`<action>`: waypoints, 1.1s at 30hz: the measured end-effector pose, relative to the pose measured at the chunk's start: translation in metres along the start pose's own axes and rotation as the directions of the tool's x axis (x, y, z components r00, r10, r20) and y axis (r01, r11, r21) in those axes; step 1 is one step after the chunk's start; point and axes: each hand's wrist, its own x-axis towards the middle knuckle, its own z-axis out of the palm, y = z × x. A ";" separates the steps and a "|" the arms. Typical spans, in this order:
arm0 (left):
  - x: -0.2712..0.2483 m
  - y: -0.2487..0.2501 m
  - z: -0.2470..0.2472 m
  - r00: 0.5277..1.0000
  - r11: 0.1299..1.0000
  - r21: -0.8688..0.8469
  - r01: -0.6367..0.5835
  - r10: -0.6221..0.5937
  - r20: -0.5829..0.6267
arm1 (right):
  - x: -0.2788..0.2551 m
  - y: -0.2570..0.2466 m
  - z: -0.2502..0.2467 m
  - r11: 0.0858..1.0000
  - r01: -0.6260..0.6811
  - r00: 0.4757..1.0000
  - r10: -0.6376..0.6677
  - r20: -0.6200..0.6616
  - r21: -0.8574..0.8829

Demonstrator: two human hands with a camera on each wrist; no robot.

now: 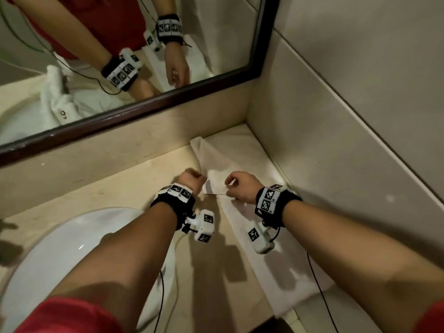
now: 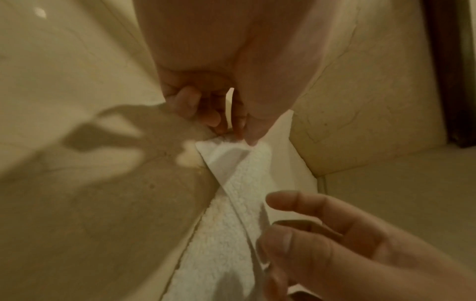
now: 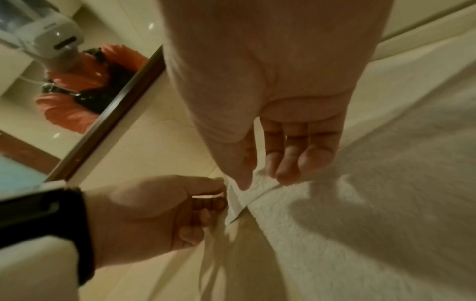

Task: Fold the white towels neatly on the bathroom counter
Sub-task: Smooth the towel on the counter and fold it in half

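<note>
A white towel point(image 1: 242, 159) lies lengthwise along the right side of the beige counter point(image 1: 101, 188), from the far corner to the near edge. Its far part is lifted and folded over toward me. My left hand point(image 1: 199, 182) pinches the left corner of that folded edge, and my right hand point(image 1: 230, 188) pinches the same edge a little to the right. In the left wrist view my left hand point(image 2: 237, 132) grips the corner of the towel point(image 2: 226, 234) with thumb and curled fingers. The right wrist view shows my right hand point(image 3: 257, 179) holding the hem above the towel point(image 3: 360, 203).
A white sink basin point(image 1: 60, 248) is set in the counter to the left. A dark-framed mirror point(image 1: 144, 109) runs along the back wall and reflects a rumpled white towel heap point(image 1: 60, 99). A tiled wall point(image 1: 348, 116) bounds the counter on the right.
</note>
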 end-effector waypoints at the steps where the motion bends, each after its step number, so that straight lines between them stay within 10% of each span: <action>1: 0.001 0.002 0.001 1.000 1.000 -0.009 0.011 -0.011 0.001 | 0.002 -0.001 -0.001 1.000 0.020 0.999 -0.020 0.032 -0.023; 17: 0.029 0.032 -0.009 0.996 0.995 -0.065 -0.069 0.072 0.053 | 0.025 -0.008 0.003 0.927 0.205 0.979 -0.186 0.090 -0.313; 25: 0.037 0.086 -0.012 0.983 0.843 -0.535 0.052 0.052 0.177 | 0.040 -0.017 -0.045 0.932 0.094 0.942 -0.197 -0.272 -0.350; 33: 0.066 0.062 -0.011 0.994 0.945 -0.325 0.048 -0.077 -0.078 | 0.066 -0.003 -0.089 0.949 -0.110 0.923 -0.013 -0.386 -0.295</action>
